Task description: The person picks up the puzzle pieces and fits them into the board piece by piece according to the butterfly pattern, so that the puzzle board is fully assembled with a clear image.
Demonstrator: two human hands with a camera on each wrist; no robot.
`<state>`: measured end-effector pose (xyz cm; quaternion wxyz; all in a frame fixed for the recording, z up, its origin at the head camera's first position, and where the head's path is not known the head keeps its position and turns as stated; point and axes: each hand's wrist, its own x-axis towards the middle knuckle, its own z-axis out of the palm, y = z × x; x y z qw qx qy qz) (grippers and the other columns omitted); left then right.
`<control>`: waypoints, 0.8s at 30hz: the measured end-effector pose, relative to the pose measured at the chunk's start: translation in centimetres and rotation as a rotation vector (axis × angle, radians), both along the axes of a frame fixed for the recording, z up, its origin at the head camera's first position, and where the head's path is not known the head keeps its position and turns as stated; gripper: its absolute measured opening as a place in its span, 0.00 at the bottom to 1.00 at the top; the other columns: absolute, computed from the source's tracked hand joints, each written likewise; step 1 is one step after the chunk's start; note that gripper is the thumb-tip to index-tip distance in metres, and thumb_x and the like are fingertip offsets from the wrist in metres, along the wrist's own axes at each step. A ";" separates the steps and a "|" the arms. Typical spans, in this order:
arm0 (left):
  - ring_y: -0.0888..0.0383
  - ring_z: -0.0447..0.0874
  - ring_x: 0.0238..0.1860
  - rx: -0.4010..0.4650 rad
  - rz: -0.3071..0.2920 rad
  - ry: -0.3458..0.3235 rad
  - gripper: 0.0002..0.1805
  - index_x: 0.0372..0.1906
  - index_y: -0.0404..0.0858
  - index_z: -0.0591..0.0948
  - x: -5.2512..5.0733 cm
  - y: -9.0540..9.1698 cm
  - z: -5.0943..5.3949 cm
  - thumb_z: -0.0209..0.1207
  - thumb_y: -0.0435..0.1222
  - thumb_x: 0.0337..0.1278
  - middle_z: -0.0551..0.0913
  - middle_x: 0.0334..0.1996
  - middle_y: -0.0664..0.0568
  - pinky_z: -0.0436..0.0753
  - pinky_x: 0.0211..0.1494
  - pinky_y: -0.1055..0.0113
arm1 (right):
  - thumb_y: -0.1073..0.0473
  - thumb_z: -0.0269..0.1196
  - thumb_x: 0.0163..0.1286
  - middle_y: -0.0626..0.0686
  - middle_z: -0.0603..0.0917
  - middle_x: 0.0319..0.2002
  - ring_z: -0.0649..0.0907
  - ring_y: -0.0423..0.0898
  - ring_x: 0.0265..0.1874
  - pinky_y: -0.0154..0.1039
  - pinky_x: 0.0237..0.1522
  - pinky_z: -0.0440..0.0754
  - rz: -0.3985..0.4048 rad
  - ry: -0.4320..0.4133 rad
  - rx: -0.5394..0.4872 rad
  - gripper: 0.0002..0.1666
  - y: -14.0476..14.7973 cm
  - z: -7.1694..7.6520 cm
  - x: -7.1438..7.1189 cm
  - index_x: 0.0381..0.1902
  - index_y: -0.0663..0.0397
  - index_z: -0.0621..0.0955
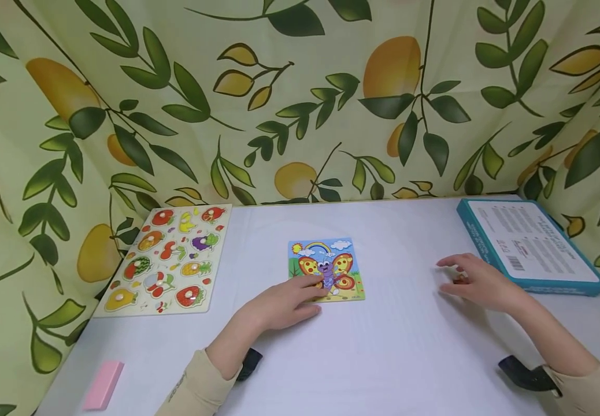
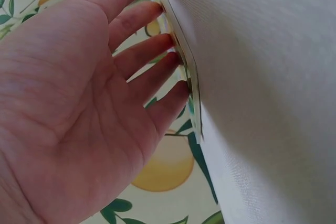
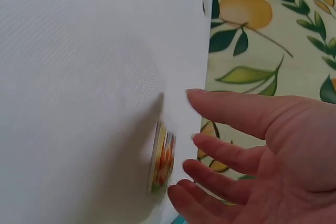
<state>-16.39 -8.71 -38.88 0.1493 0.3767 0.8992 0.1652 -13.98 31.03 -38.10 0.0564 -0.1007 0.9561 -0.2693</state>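
Note:
A square butterfly picture board (image 1: 349,283) lies on the white table, and the fingertips of my left hand (image 1: 292,303) rest on its lower left part. The left wrist view shows those fingers fairly straight against the board's thin edge (image 2: 195,93). My right hand (image 1: 479,283) is at the right, its fingers loosely bent and holding nothing. Close to its fingertips, a small flat piece or stack with an orange and green picture (image 3: 164,161) lies on the table; its exact kind is unclear. The hand mostly covers it in the head view.
A fruit peg puzzle board (image 1: 167,260) lies at the left. A pink block (image 1: 104,385) sits near the front left. At the right is a teal-edged box (image 1: 534,242) with a white printed face. A leaf-and-fruit patterned curtain (image 1: 300,104) borders the table behind and at the sides.

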 end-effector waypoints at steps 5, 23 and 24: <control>0.55 0.58 0.73 0.010 0.000 0.006 0.25 0.69 0.50 0.73 0.1 -0.1 -0.1 0.53 0.48 0.70 0.63 0.73 0.54 0.66 0.70 0.55 | 0.60 0.72 0.57 0.68 0.77 0.50 0.76 0.59 0.45 0.53 0.43 0.82 -0.021 -0.051 0.032 0.33 2.7 -0.7 1.2 0.56 0.72 0.74; 0.54 0.59 0.72 -0.004 -0.015 0.014 0.27 0.70 0.48 0.71 0.2 0.1 -0.1 0.54 0.48 0.70 0.63 0.72 0.52 0.64 0.71 0.57 | 0.56 0.67 0.66 0.54 0.78 0.40 0.77 0.48 0.39 0.32 0.36 0.78 -0.025 -0.151 -0.270 0.22 -0.7 -1.3 -1.3 0.53 0.60 0.77; 0.54 0.59 0.72 -0.014 -0.018 0.019 0.27 0.71 0.49 0.70 0.2 0.1 -0.1 0.54 0.48 0.70 0.63 0.72 0.51 0.64 0.71 0.58 | 0.55 0.66 0.67 0.54 0.79 0.40 0.78 0.48 0.39 0.32 0.37 0.79 -0.008 -0.153 -0.305 0.21 -1.6 -1.2 -1.7 0.53 0.59 0.78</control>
